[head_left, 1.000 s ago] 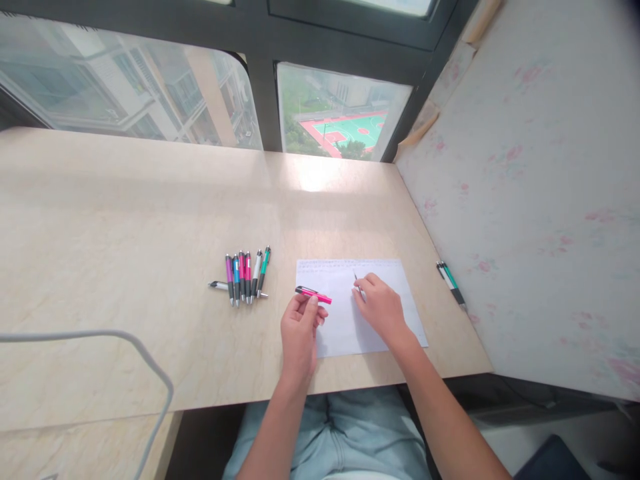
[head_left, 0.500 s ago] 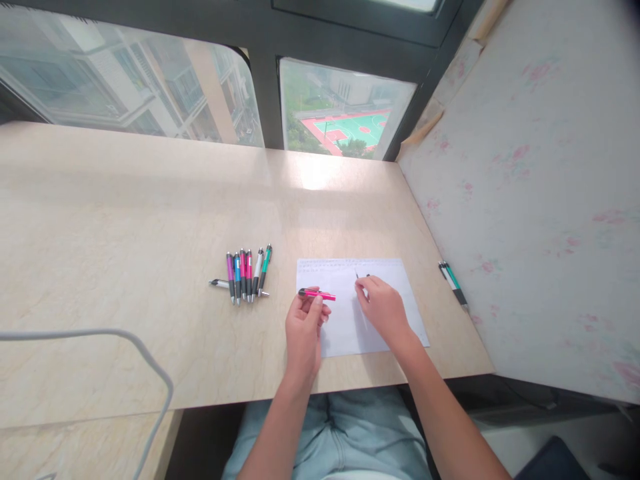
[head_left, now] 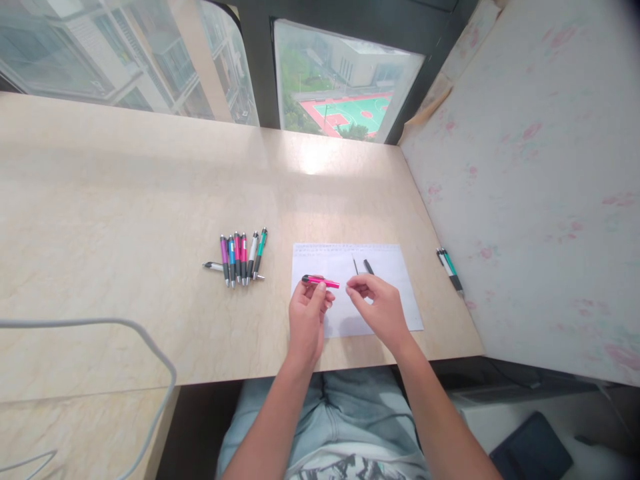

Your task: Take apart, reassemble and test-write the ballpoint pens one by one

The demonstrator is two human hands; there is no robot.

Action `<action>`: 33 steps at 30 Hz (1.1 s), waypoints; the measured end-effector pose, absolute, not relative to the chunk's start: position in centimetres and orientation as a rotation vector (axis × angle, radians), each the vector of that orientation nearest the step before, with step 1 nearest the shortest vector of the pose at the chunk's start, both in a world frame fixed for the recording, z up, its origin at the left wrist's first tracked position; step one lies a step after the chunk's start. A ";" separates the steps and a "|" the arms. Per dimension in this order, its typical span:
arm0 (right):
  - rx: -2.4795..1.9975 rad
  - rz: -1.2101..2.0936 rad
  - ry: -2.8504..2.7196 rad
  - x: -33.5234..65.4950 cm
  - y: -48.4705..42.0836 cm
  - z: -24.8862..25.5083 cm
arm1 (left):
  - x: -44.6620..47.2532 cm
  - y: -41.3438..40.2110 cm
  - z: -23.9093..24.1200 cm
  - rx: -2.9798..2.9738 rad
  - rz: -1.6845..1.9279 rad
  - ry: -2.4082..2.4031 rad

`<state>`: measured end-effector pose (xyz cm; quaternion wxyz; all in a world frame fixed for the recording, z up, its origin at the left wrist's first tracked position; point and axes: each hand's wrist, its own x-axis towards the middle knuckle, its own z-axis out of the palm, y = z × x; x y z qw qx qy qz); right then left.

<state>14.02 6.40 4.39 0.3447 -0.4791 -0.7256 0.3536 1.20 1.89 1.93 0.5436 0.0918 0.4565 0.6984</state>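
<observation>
My left hand holds the pink pen barrel between thumb and fingers above the paper, its black clip end to the left and its pink end to the right. Just right of that end, my right hand is pinched, thumb against fingertips; whatever it may hold is too small to make out. Beyond my right hand, a thin pen refill and a black pen grip lie on the white sheet of paper, which has rows of writing along its top.
Left of the paper lie several click pens side by side, over a white pen. Two pens rest by the wall on the right. A grey cable crosses the desk at left. The window stands behind.
My right hand has moved from the refill toward the open end of the pink barrel. The refill and black grip now show on the paper. The view has tilted slightly downward.
</observation>
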 end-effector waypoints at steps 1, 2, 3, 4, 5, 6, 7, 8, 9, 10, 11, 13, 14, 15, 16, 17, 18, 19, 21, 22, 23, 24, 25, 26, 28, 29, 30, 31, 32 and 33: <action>-1.243 0.914 -1.885 14.0 6.4 4.5 | 1.3 1.9 1.9 0.216 1.659 1.082; -1.239 0.911 -1.887 14.0 6.3 4.6 | 1.3 1.9 2.0 0.215 1.660 1.082; -1.233 0.908 -1.891 14.0 6.3 4.8 | 1.4 1.9 2.0 0.215 1.660 1.082; -1.226 0.904 -1.898 13.9 6.2 4.9 | 1.5 1.9 2.0 0.215 1.659 1.083; -1.219 0.897 -1.909 13.8 6.2 5.0 | 1.6 1.8 2.0 0.213 1.657 1.082; -1.212 0.889 -1.922 13.8 6.1 5.2 | 1.7 1.8 2.1 0.206 1.657 1.077; -1.208 0.878 -1.935 13.7 6.1 5.3 | 1.9 1.8 2.1 0.191 1.656 1.062; -1.204 0.870 -1.949 13.7 6.1 5.4 | 2.0 1.8 2.2 0.164 1.653 1.037; -1.201 0.865 -1.962 13.7 6.1 5.5 | 2.1 1.7 2.2 0.127 1.644 1.004; -1.199 0.862 -1.972 13.7 6.1 5.7 | 2.1 1.7 2.3 0.081 1.631 0.968; -1.196 0.864 -1.980 13.7 6.0 5.8 | 2.2 1.7 2.3 0.034 1.614 0.932; -1.188 0.871 -1.995 13.7 6.0 6.1 | 2.3 1.7 2.4 -0.048 1.579 0.873; -1.187 0.870 -1.998 13.7 6.0 6.3 | 2.3 1.7 2.4 -0.076 1.565 0.845; -1.188 0.864 -1.999 13.7 6.0 6.5 | 2.4 1.7 2.4 -0.097 1.556 0.816; -1.190 0.856 -1.998 13.6 6.0 6.6 | 2.4 1.7 2.4 -0.113 1.551 0.785; -1.191 0.848 -1.997 13.6 6.0 6.8 | 2.5 1.7 2.5 -0.126 1.548 0.755; -1.190 0.843 -1.998 13.6 6.0 6.9 | 2.6 1.7 2.5 -0.137 1.547 0.729; -1.187 0.844 -2.001 13.6 5.9 6.9 | 2.6 1.7 2.5 -0.148 1.548 0.709; -1.191 0.841 -2.002 14.1 6.0 6.8 | 2.6 1.7 2.4 -0.173 1.549 0.687; -1.216 0.820 -1.986 14.5 6.1 6.5 | 2.6 1.8 2.4 -0.186 1.550 0.683; -1.264 0.777 -1.961 15.0 6.2 6.2 | 2.5 1.8 2.4 -0.198 1.551 0.683; -1.333 0.713 -1.926 15.6 6.3 5.7 | 2.4 1.8 2.3 -0.208 1.551 0.685; -1.423 0.629 -1.896 16.2 6.4 5.1 | 2.3 1.8 2.2 -0.214 1.552 0.689; -1.519 0.539 -1.896 16.7 6.5 4.5 | 2.2 1.8 2.1 -0.215 1.555 0.695; -1.655 0.424 -1.997 17.5 6.5 3.1 | 2.0 1.9 1.9 -0.203 1.560 0.712; -1.707 0.384 -2.038 17.6 6.4 2.5 | 2.0 1.9 1.8 -0.192 1.562 0.722; -1.748 0.353 -2.066 17.6 6.3 1.9 | 2.0 2.0 1.8 -0.180 1.564 0.734; -1.780 0.331 -2.087 17.5 6.2 1.5 | 2.0 2.0 1.7 -0.168 1.563 0.744; -1.809 0.310 -2.098 17.2 6.1 1.2 | 2.0 2.0 1.7 -0.157 1.563 0.752; -1.832 0.292 -2.104 16.9 5.9 0.9 | 2.0 2.0 1.7 -0.149 1.564 0.756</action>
